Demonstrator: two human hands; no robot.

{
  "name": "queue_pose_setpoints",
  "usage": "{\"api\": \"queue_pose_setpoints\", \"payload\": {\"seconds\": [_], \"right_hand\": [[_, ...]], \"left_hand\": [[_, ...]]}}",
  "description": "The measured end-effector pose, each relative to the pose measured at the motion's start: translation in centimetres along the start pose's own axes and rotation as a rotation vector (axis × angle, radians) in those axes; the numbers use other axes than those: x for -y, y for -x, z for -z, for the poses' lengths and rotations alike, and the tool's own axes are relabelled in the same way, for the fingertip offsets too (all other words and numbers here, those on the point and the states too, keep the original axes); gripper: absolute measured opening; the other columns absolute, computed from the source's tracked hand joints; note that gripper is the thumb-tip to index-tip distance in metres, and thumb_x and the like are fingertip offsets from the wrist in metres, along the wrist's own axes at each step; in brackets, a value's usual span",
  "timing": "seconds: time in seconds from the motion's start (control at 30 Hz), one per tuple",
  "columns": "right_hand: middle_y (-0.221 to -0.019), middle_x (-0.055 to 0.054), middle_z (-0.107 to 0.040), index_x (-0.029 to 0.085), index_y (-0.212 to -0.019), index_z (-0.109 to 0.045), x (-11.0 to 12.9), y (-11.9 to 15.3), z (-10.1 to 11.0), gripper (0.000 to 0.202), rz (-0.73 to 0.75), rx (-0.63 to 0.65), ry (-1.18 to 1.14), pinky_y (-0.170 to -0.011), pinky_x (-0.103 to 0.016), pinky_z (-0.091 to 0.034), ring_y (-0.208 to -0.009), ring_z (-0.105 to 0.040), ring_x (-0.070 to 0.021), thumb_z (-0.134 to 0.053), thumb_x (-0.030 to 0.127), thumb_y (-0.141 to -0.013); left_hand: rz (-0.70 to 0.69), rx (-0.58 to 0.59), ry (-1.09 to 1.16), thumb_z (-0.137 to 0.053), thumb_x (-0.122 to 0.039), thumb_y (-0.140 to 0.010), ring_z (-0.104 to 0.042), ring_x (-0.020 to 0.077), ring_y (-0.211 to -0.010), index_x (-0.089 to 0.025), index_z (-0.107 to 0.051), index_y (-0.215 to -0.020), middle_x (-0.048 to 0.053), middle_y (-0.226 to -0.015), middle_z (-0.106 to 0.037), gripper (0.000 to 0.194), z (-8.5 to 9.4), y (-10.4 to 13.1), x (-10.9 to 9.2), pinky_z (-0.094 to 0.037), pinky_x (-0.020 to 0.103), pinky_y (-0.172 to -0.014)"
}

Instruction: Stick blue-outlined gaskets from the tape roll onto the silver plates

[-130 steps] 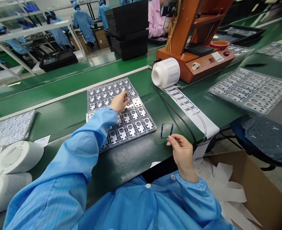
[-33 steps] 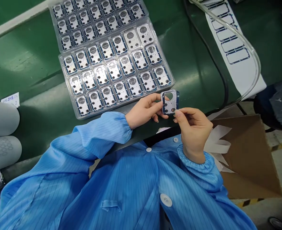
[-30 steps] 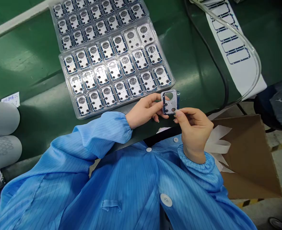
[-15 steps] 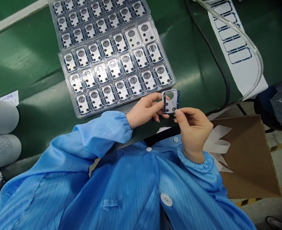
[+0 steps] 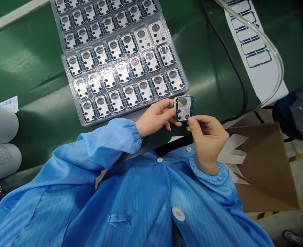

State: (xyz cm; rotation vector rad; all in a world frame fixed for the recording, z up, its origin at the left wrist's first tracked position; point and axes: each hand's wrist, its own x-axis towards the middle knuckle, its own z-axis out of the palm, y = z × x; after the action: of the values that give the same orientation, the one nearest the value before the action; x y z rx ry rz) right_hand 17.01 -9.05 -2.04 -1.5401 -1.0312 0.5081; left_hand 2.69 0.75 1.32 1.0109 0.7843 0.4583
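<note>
The green table is the largest thing before me, and the open cardboard box is at its near edge, to my right, with white paper scraps inside. On the table lie the near tray and, beyond it, the far tray, both carrying rows of metal pieces. At right is the white paper strip with blue outlines; the black cable runs between this strip and the trays. Two white rolls are at far left.

My left hand is almost closed, its thumb and fingers holding the left edge of the metal plate. My right hand makes a narrow pinch, thumb against forefinger, at the lower right corner of the plate.

The plate is raised between my hands, just by the near right corner of the near tray. Its long axis goes away from my body, with a slight tilt; the big round hole is at the far end, the small holes are toward me. The blue frame shows along its right edge; I cannot tell if it is fully attached.
</note>
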Motion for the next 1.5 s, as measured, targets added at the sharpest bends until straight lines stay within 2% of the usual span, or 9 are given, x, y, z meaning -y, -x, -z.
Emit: {"api": "queue_pose_setpoints", "payload": {"seconds": [0.27,0.5,0.9,1.07,1.27,1.5], "right_hand": [[-0.075,0.003,-0.069,0.022,-0.085,-0.073,-0.11,0.04,-0.08,0.007,0.033,-0.016,0.009,-0.057,-0.024,-0.052,-0.060,-0.062,-0.0099,-0.074,0.029,-0.087],[-0.073,0.002,-0.068,0.021,-0.084,-0.071,0.00,0.01,-0.06,0.012,0.018,-0.014,0.020,-0.056,-0.025,-0.051,-0.059,-0.062,-0.0106,-0.074,0.032,-0.086],[-0.071,0.004,-0.068,0.022,-0.085,-0.073,-0.11,-0.20,0.15,0.007,-0.015,0.001,-0.084,-0.055,-0.023,-0.051,-0.057,-0.061,-0.0095,-0.077,0.028,-0.084],[-0.071,0.003,-0.068,0.021,-0.085,-0.072,-0.20,-0.10,0.08,0.010,0.007,-0.012,-0.023,-0.054,-0.024,-0.051,-0.057,-0.061,-0.0103,-0.075,0.031,-0.085],[-0.072,0.003,-0.068,0.021,-0.084,-0.072,0.03,-0.06,-0.08,0.009,0.043,-0.017,-0.007,-0.054,-0.023,-0.051,-0.057,-0.061,-0.0096,-0.074,0.029,-0.087],[-0.074,0.002,-0.068,0.021,-0.084,-0.071,-0.14,0.08,-0.21,0.014,0.049,-0.027,0.056,-0.055,-0.025,-0.052,-0.059,-0.062,-0.0111,-0.072,0.034,-0.088]], "left_hand": [[-0.001,-0.005,0.004,-0.052,-0.014,-0.100,-0.073,0.0091,-0.069,-0.013,-0.055,-0.109,0.000,-0.080,-0.066,0.010,-0.10,0.03,-0.09,-0.049,0.012,-0.050],[-0.027,0.007,0.002,-0.057,-0.019,-0.098,-0.073,0.0100,-0.071,-0.013,-0.055,-0.107,0.000,-0.079,-0.067,0.011,0.11,-0.06,0.30,-0.048,0.012,-0.050],[-0.034,0.006,-0.027,-0.054,-0.018,-0.100,-0.073,0.0105,-0.070,-0.013,-0.055,-0.108,0.000,-0.077,-0.066,0.010,-0.04,-0.01,0.23,-0.048,0.013,-0.050],[-0.029,0.000,-0.024,-0.049,-0.013,-0.101,-0.072,0.0091,-0.068,-0.013,-0.055,-0.103,-0.001,-0.076,-0.064,0.007,-0.13,0.00,0.02,-0.047,0.013,-0.048],[-0.038,0.010,-0.029,-0.051,-0.015,-0.100,-0.073,0.0094,-0.070,-0.013,-0.056,-0.104,-0.001,-0.076,-0.064,0.007,-0.04,-0.03,0.15,-0.047,0.012,-0.050],[-0.045,0.006,-0.051,-0.052,-0.019,-0.101,-0.073,0.0102,-0.072,-0.013,-0.057,-0.110,0.002,-0.081,-0.068,0.012,0.01,0.07,0.29,-0.048,0.012,-0.051]]}}
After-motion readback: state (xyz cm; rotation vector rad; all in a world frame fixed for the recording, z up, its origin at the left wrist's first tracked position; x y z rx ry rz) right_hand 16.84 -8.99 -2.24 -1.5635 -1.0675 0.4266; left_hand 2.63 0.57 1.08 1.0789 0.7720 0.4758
